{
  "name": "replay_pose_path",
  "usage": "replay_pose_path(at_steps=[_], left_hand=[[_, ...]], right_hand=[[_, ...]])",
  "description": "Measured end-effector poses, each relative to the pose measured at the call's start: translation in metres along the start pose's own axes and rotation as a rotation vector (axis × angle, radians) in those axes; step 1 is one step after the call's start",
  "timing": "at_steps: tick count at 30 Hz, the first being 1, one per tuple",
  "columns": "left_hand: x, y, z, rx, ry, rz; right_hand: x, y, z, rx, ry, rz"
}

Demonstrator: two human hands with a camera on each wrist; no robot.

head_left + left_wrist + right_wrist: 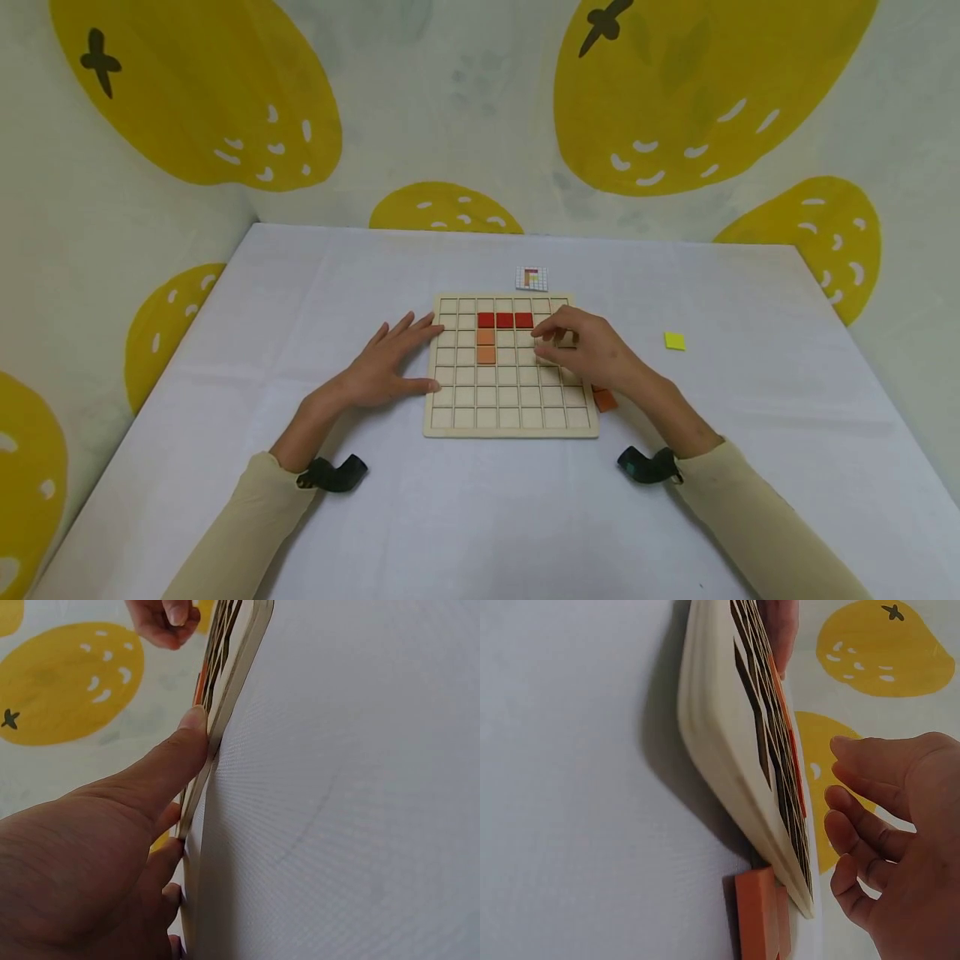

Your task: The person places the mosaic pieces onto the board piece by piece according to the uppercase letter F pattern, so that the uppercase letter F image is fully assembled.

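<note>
A pale wooden grid board (512,432) lies on the table with three red square tiles (505,320) in a row and two orange tiles (486,355) below the leftmost red one. Spread at the board's left edge is my left hand (386,367), its thumb and fingertips touching the rim. Above the board's right half hovers my right hand (588,346), fingers loosely bent. In the right wrist view a gap shows between the thumb and fingers of this right hand (900,832), with nothing held there. Loose orange tiles (757,911) lie against the board's right edge, partly under my wrist in the head view.
A small card (532,278) with a coloured grid pattern lies behind the board. To the right, a yellow tile (674,341) rests on the white tablecloth (480,517). Behind the table stands a wall (450,100) with a yellow fruit print.
</note>
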State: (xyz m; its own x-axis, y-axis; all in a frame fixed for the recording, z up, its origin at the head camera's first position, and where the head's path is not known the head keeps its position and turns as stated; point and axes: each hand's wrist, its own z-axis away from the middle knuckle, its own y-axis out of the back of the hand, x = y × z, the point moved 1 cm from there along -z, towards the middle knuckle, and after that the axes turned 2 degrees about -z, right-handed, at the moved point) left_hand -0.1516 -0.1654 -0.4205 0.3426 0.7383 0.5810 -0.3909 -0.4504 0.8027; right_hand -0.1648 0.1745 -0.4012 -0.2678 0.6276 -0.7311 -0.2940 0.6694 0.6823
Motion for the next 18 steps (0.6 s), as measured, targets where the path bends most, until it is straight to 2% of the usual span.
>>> replay_pose_path(at_steps=[18], left_hand=[[0.001, 0.0, 0.0, 0.003, 0.005, -0.007]], right_hand=[[0.018, 0.012, 0.016, 0.029, 0.012, 0.014]])
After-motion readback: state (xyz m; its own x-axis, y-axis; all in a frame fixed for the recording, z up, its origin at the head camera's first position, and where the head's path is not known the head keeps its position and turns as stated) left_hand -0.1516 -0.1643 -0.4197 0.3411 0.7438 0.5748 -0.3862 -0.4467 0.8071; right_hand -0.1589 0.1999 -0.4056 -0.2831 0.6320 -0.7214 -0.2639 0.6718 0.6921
